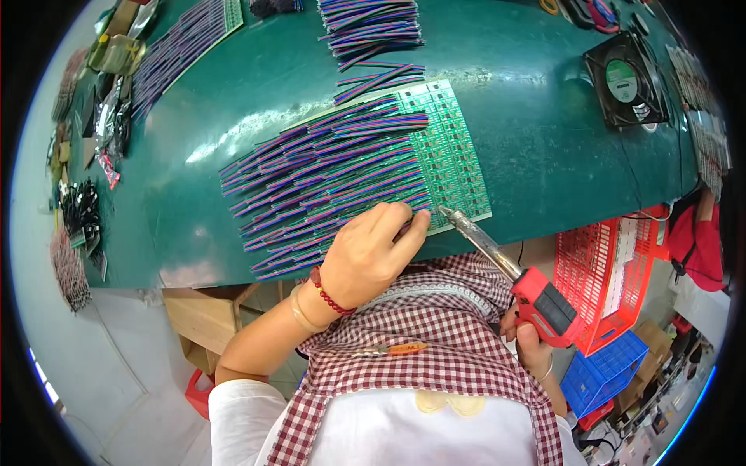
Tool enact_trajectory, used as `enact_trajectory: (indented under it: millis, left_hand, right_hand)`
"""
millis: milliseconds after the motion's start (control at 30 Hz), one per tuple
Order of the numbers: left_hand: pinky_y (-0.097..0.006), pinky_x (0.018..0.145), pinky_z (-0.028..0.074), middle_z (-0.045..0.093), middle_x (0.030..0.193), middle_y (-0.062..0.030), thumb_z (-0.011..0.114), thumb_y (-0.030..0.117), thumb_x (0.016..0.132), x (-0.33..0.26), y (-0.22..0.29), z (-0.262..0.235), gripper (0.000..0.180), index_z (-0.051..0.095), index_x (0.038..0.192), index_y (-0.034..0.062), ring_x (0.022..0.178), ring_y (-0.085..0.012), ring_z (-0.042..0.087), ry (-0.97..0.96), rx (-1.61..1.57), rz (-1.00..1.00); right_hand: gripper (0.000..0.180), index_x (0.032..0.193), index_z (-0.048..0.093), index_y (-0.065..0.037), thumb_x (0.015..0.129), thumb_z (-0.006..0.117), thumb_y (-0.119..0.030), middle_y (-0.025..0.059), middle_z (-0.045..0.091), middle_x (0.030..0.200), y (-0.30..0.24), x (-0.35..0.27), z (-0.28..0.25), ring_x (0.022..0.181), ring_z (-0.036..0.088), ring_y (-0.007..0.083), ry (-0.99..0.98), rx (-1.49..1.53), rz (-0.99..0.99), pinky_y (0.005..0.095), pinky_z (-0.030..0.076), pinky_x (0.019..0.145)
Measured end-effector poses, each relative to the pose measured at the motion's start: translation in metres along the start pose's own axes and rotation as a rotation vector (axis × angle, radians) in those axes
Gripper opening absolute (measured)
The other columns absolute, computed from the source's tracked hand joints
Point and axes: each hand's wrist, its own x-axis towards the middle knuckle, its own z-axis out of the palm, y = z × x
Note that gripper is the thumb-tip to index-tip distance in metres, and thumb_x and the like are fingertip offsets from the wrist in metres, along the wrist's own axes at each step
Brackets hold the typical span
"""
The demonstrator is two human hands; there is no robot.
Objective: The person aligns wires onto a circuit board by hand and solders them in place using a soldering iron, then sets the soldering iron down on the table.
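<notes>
A green circuit board panel point(451, 147) lies on the table in front of me, with rows of multicoloured ribbon wires point(311, 186) spread across it to the left. My left hand point(371, 247) is closed at the panel's near edge, thumb and forefinger pinched by the wire ends; whatever sits between the fingertips is too small to make out. My right hand point(530, 346) grips a red and black soldering iron point(548, 307) low at the right. Its metal barrel slants up left, and the tip is at the panel's near part, close to my left fingertips.
Loose ribbon wires point(371, 31) are piled beyond the panel, and another wired panel point(186, 50) lies far left. A black fan point(628, 80) stands at the right of the green table point(536, 109). Red crates point(587, 272) and a blue crate point(606, 373) are below the table's right edge.
</notes>
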Motion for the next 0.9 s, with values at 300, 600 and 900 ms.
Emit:
enact_trajectory:
  millis: [300,600,900]
  left_hand:
    - [-0.031,0.056,0.049,0.057,0.085,-0.0096,0.066,0.001,0.073,-0.0004,0.0004,-0.0024,0.029,0.068,0.102,-0.0008,0.070,-0.0215,0.059,-0.015,0.006,0.001]
    - [-0.031,0.057,0.050,0.057,0.086,-0.0086,0.066,0.002,0.074,-0.0002,0.0005,-0.0045,0.028,0.068,0.101,0.0011,0.072,-0.0212,0.060,-0.042,0.013,-0.015]
    - [-0.030,0.057,0.050,0.057,0.086,-0.0083,0.066,0.003,0.074,-0.0001,0.0001,-0.0047,0.026,0.068,0.100,0.0015,0.072,-0.0206,0.060,-0.050,0.014,-0.010]
  right_hand:
    - [0.031,0.085,0.063,0.003,0.086,0.068,-0.028,0.0081,0.061,0.076,-0.0076,-0.0008,0.0068,0.065,0.056,0.0155,0.088,0.193,0.024,0.0293,0.045,0.058]
    - [0.035,0.079,0.063,0.003,0.084,0.070,-0.031,0.0078,0.058,0.071,-0.0027,0.0016,0.0078,0.062,0.057,0.0168,0.106,0.110,0.005,0.0299,0.045,0.057]
    - [0.038,0.081,0.063,0.002,0.085,0.069,-0.035,0.0077,0.058,0.071,-0.0073,-0.0042,0.0085,0.062,0.056,0.0174,0.108,0.214,0.064,0.0300,0.045,0.057]
